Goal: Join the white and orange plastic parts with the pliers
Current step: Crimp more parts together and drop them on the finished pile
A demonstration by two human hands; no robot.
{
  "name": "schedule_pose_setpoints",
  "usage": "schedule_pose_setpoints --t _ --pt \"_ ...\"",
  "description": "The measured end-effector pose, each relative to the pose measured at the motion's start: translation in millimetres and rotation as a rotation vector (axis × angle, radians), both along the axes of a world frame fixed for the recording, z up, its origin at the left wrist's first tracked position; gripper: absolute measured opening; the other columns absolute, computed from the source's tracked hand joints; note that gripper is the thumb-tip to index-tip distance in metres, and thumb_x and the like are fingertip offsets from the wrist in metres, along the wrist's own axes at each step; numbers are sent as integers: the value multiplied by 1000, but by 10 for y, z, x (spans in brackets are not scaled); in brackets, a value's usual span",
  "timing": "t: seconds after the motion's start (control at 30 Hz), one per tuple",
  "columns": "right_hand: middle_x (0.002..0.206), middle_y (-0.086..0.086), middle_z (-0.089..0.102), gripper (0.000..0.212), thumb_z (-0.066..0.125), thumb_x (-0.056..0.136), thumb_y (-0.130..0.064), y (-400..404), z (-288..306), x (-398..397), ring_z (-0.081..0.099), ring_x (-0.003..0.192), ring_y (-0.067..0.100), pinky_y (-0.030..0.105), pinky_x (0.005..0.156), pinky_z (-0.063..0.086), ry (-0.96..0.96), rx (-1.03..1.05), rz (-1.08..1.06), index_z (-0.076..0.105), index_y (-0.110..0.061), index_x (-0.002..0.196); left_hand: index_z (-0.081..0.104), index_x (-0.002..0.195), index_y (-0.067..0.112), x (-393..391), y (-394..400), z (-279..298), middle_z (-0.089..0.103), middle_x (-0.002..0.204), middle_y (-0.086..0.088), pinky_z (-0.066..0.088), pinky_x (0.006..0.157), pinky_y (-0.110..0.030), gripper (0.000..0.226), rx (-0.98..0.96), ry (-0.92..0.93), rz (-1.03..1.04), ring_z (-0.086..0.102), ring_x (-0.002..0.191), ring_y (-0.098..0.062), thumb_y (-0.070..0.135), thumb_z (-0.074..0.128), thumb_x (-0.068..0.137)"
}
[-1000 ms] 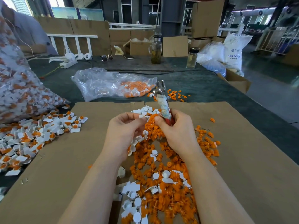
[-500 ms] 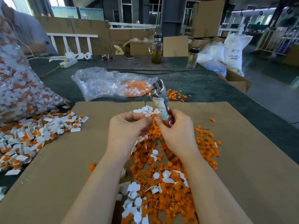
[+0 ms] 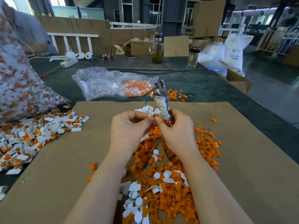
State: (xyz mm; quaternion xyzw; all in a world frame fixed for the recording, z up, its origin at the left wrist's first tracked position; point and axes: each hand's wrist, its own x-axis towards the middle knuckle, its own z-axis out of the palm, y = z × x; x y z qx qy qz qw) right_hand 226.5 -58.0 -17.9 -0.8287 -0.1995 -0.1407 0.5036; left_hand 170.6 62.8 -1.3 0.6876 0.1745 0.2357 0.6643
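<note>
orange part (image 3: 155,115) now sits pinched between the fingertips of both hands, raised above the loose pile (image 3: 169,172) of orange and white pieces on the cardboard sheet (image 3: 252,159); whether a white part is already mated to it I can't tell, the left fingers hide that spot; left hand (image 3: 129,131) has its fingers curled in, thumb and forefinger pinching the piece; right hand (image 3: 178,135) grips the pliers (image 3: 162,101) by the red, tape-wrapped handles while its thumb tip meets the orange part; change over the last second: pliers have swung from leaning right to standing nearly upright, head slightly higher, and the hands have closed in so the fingertips meet; pliers head is up and away from the part, jaws look nearly closed on nothing, so no crimp yet; my read: still at the hand-fitting step, pliers parked in the palm, squeeze comes next; finished joined pieces (image 3: 40,136) lie heaped at the left edge of the sheet, well apart from the hands; clear bag (image 3: 110,83) with more orange stock lies beyond on the green bench (image 3: 210,88); risk: small part slipping from a fingertip pinch while the tool is re-angled.
</note>
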Motion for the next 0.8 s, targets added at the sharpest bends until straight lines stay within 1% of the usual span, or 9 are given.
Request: schedule_pose_setpoints --t 0.13,0.2,0.27,0.4,0.47,0.53,0.63,0.73,0.8 --pt "72 -14 60 9 68 89 -29 2 -16 11 57 65 1 13 55 37 22 -10 12 62 -22 87 73 73 21 41 -7 -51 73 64 1 61 67 -34 12 60 47 60 74 66 -20 16 83 77" --pt "74 -16 60 9 68 89 -29 -2 -14 10 56 66 1 14 54 35 -19 -72 -26 62 -23 92 72 70 24 50 11 -68 72 61 6 59 66 -32 14 120 73 116 72 63 -16 21 83 78" --pt "74 -15 61 10 67 88 -30 -27 -2 24 55 63 2 16 52 35 -69 -148 -95 62 -24 94 73 71 24 46 48 -74 72 61 7 58 65 -30 12 97 85 153 72 63 -14 21 81 79" --pt "63 -15 50 15 63 88 -35 -224 36 127 44 53 0 18 44 27 -66 -282 -408 52 -27 82 74 81 17 17 116 -51 73 65 6 57 54 -21 6 -13 63 172 73 63 -9 15 79 82" --pt "64 -11 50 15 61 87 -35 -385 37 200 48 55 11 21 49 35 -7 -308 -578 57 -20 87 73 82 16 8 142 -40 73 66 5 57 56 -19 7 -49 47 185 73 63 -10 12 78 82" --pt "66 -3 52 17 61 86 -33 -532 40 253 52 60 22 28 55 43 45 -330 -714 58 -17 91 73 83 15 -3 166 -39 74 67 2 58 59 -20 7 -67 37 193 73 64 -10 10 78 83" --pt "61 0 44 18 63 86 -31 -683 41 297 46 56 23 26 50 33 151 -369 -846 53 -16 88 73 84 14 -24 197 -41 75 72 -2 58 59 -18 7 -98 20 202 73 65 -10 8 77 83" --pt "62 0 43 18 64 86 -31 -709 23 315 45 58 24 28 52 34 222 -373 -866 53 -17 88 72 82 16 -37 225 -32 75 71 0 59 60 -19 10 -130 19 221 73 66 -9 7 76 83" --pt "63 -2 49 16 63 86 -31 -659 26 303 49 57 21 26 51 35 190 -346 -780 53 -19 82 71 82 16 -36 238 -21 74 70 2 58 60 -19 11 -148 20 229 73 67 -10 7 76 84"
